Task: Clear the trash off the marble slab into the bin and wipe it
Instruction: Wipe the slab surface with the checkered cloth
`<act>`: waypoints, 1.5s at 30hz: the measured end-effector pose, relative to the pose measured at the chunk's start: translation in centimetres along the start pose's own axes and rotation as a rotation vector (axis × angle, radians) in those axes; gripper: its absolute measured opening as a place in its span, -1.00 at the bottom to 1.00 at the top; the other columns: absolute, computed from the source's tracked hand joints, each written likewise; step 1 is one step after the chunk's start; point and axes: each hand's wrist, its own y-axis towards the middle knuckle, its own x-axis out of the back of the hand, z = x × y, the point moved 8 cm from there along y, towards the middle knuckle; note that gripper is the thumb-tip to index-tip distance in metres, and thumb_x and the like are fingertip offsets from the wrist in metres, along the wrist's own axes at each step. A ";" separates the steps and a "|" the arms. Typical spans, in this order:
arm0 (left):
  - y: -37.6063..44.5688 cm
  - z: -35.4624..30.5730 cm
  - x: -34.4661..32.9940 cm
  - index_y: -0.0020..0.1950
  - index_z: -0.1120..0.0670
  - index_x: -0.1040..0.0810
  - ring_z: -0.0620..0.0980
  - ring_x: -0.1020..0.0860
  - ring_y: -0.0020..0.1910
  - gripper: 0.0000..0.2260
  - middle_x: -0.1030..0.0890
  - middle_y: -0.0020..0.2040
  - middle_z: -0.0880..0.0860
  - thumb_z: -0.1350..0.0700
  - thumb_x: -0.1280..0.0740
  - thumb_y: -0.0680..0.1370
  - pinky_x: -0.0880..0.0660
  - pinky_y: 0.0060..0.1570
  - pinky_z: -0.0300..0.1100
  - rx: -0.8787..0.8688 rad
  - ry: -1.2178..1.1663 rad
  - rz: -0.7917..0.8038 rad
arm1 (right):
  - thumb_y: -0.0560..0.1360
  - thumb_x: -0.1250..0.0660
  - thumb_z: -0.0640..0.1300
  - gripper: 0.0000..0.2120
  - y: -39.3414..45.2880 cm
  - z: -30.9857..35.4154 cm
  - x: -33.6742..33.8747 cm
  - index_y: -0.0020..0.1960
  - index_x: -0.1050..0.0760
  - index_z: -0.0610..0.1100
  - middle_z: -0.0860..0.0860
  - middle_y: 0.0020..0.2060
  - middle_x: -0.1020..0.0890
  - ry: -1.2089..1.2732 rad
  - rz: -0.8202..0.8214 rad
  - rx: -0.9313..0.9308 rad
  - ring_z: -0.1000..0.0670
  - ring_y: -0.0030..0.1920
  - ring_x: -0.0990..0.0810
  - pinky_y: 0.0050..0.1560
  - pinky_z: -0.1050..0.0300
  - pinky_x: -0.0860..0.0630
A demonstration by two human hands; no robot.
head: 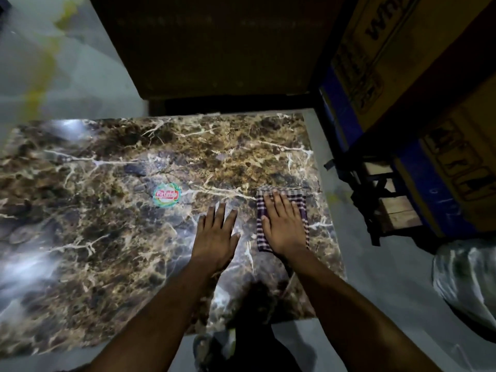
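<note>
Lying under right hand (281,226): checked cloth (280,217)

checked cloth (281,218): middle hidden under the right hand (283,224)
marble slab (107,224): left edge cut off by the frame
round sticker (167,195): lettering too blurred to read

Both forearms outstretched, left grip (217,233) and right grip (283,224) palm-down, side by side, fingers seemingly straight.

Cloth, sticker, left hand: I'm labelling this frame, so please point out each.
cloth (302,210): head view, checked right edge beside the right hand.
sticker (167,195): head view, middle of the round label.
left hand (216,232): head view, back of the hand, flat on the slab.
</note>
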 end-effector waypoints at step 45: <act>10.5 -0.2 2.6 0.66 -0.04 0.03 0.19 0.07 0.63 -0.43 0.06 0.67 0.11 -0.17 -0.02 0.68 0.02 0.55 0.15 0.117 0.007 -0.042 | 0.69 0.09 0.14 -0.42 14.7 -2.3 2.2 0.66 0.08 0.01 -0.02 0.65 -0.04 -0.051 0.050 0.191 -0.05 0.64 0.07 0.59 -0.05 0.14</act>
